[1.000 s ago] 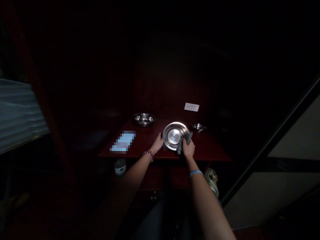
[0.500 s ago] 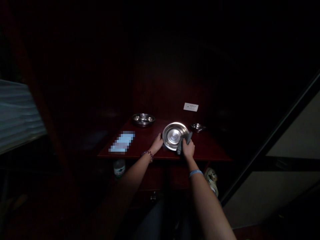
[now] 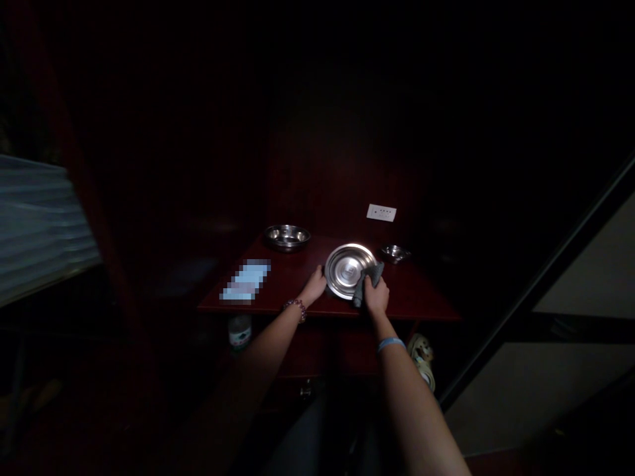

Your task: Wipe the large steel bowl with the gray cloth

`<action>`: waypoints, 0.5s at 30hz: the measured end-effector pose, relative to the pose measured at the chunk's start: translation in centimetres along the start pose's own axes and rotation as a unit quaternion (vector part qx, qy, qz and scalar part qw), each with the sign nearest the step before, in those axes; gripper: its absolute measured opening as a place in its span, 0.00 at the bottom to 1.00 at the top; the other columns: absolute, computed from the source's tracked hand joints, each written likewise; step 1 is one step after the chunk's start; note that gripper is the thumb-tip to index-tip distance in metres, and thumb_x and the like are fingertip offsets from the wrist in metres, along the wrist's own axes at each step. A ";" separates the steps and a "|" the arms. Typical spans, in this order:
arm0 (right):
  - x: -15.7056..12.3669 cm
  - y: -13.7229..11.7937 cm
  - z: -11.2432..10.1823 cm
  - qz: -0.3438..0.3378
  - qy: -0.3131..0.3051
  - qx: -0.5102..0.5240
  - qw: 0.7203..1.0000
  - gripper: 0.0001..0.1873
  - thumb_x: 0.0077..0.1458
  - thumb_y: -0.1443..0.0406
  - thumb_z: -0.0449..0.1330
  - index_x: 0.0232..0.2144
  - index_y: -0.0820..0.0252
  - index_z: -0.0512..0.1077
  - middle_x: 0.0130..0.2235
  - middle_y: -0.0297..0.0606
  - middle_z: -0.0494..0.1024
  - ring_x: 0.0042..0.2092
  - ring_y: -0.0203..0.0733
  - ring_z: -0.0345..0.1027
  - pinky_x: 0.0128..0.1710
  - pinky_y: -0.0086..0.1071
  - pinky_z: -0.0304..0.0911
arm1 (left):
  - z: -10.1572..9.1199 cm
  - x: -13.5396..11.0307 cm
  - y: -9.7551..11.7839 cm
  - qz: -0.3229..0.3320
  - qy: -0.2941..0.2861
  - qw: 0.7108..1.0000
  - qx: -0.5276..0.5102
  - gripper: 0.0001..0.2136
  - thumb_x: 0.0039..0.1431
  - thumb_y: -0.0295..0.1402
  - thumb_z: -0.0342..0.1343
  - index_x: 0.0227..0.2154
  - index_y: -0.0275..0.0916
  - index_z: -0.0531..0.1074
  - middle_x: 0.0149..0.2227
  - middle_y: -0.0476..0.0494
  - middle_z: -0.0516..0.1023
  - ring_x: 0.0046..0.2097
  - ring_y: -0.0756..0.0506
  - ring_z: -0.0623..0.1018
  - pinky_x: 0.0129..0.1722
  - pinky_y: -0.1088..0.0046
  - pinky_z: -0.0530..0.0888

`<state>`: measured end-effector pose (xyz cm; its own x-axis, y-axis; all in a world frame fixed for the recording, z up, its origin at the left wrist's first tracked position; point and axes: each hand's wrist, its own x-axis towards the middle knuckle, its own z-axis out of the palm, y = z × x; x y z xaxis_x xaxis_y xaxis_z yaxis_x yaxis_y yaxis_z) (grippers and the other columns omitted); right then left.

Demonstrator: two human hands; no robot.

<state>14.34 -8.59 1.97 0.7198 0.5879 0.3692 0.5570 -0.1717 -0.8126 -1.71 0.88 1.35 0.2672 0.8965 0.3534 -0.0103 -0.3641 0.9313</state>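
Note:
A round stainless steel basin point(image 3: 342, 268) is tilted toward me above the front part of a dark red desk point(image 3: 292, 284). My left hand point(image 3: 314, 285) grips its left rim, the fingers partly hidden behind it. A grey cloth point(image 3: 372, 272) is bunched in my right hand point(image 3: 377, 295), which presses it against the right side of the basin. Behind, on the left, stands another steel basin point(image 3: 286, 238). To the right at the back lies a smaller steel bowl point(image 3: 395, 254).
A blurred-out pale rectangle point(image 3: 247, 281) lies at the desk's left. A white socket plate point(image 3: 381, 212) is on the back wall. Below the desktop are a jar or bottle point(image 3: 240, 332) and a coiled pale cable point(image 3: 421, 357). Pale stacked sheets point(image 3: 44, 228) stand far left.
The whole view has shifted slightly, so everything sits a little further right. Both hands keep their hold, and the cloth stays at the basin's right side with hardly any movement.

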 end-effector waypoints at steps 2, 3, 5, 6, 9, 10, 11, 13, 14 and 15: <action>0.0 0.0 0.0 -0.003 0.001 0.002 1.000 0.20 0.58 0.55 0.55 0.45 0.61 0.76 0.40 0.44 0.81 0.43 0.48 0.75 0.46 0.36 0.67 | 0.0 0.0 0.1 -0.002 0.000 1.000 -0.002 0.24 0.54 0.38 0.57 0.52 0.33 0.68 0.49 0.32 0.78 0.57 0.37 0.73 0.60 0.60 0.64; 0.1 0.0 0.0 -0.004 0.000 0.002 1.000 0.20 0.58 0.55 0.55 0.45 0.61 0.76 0.40 0.45 0.81 0.43 0.49 0.75 0.46 0.37 0.67 | 0.0 0.0 0.1 -0.003 0.004 1.000 -0.005 0.24 0.54 0.38 0.58 0.52 0.32 0.69 0.49 0.31 0.78 0.57 0.36 0.73 0.60 0.60 0.63; 0.2 0.0 0.0 -0.005 -0.004 0.001 1.000 0.20 0.58 0.55 0.55 0.45 0.61 0.76 0.40 0.46 0.81 0.44 0.50 0.75 0.46 0.37 0.67 | 0.1 0.1 0.0 -0.004 0.010 1.000 -0.012 0.24 0.53 0.38 0.58 0.52 0.32 0.69 0.50 0.31 0.78 0.58 0.36 0.72 0.61 0.59 0.63; 0.2 0.0 0.0 -0.004 -0.007 -0.001 1.000 0.20 0.58 0.55 0.55 0.45 0.62 0.76 0.41 0.46 0.81 0.44 0.50 0.75 0.46 0.37 0.67 | 0.1 0.1 0.0 -0.003 0.009 1.000 -0.015 0.25 0.52 0.38 0.59 0.52 0.32 0.68 0.51 0.31 0.77 0.58 0.36 0.71 0.61 0.59 0.62; 0.4 0.1 -0.1 0.003 -0.012 -0.008 1.000 0.21 0.59 0.54 0.55 0.46 0.63 0.76 0.42 0.48 0.81 0.45 0.50 0.75 0.47 0.37 0.67 | 0.1 0.2 -0.2 0.008 -0.008 1.000 -0.012 0.24 0.53 0.36 0.58 0.52 0.33 0.69 0.53 0.32 0.76 0.59 0.36 0.71 0.61 0.58 0.62; 0.4 0.1 -0.1 0.005 -0.011 -0.010 1.000 0.22 0.59 0.54 0.55 0.47 0.63 0.75 0.42 0.48 0.80 0.45 0.50 0.75 0.47 0.37 0.67 | 0.1 0.2 -0.2 0.010 -0.012 1.000 -0.009 0.23 0.53 0.36 0.58 0.52 0.33 0.69 0.53 0.33 0.76 0.59 0.37 0.70 0.62 0.58 0.62; 0.4 0.1 -0.1 0.006 -0.009 -0.011 1.000 0.22 0.59 0.54 0.55 0.47 0.63 0.75 0.43 0.48 0.80 0.46 0.50 0.75 0.47 0.37 0.67 | 0.0 0.1 -0.2 0.011 -0.012 1.000 -0.006 0.23 0.53 0.36 0.57 0.52 0.34 0.69 0.53 0.33 0.76 0.59 0.37 0.70 0.62 0.58 0.62; 0.3 0.0 0.0 0.005 -0.005 -0.009 1.000 0.23 0.59 0.54 0.55 0.48 0.64 0.75 0.43 0.49 0.80 0.46 0.50 0.75 0.47 0.36 0.67 | 0.0 0.1 -0.2 0.007 -0.008 1.000 -0.003 0.22 0.53 0.34 0.57 0.52 0.34 0.69 0.53 0.33 0.75 0.59 0.37 0.70 0.62 0.57 0.61; 0.3 -0.1 0.1 0.003 -0.003 -0.005 1.000 0.23 0.59 0.55 0.55 0.49 0.64 0.75 0.43 0.49 0.80 0.46 0.50 0.75 0.47 0.36 0.67 | 0.0 0.1 -0.2 0.006 -0.005 1.000 -0.003 0.22 0.53 0.34 0.57 0.52 0.34 0.69 0.53 0.33 0.75 0.60 0.37 0.70 0.63 0.57 0.61; 0.3 -0.1 0.1 0.000 -0.001 -0.001 1.000 0.23 0.59 0.55 0.55 0.49 0.64 0.75 0.43 0.49 0.80 0.46 0.50 0.75 0.47 0.36 0.67 | -0.1 0.1 -0.2 0.007 -0.004 1.000 -0.005 0.22 0.53 0.34 0.57 0.52 0.34 0.69 0.53 0.33 0.75 0.60 0.37 0.69 0.63 0.58 0.61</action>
<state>14.43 -8.31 2.12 0.7194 0.5894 0.3674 0.5573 -0.1742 -0.8118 -1.73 1.08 1.20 0.2744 0.8897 0.3650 -0.0230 -0.3733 0.9274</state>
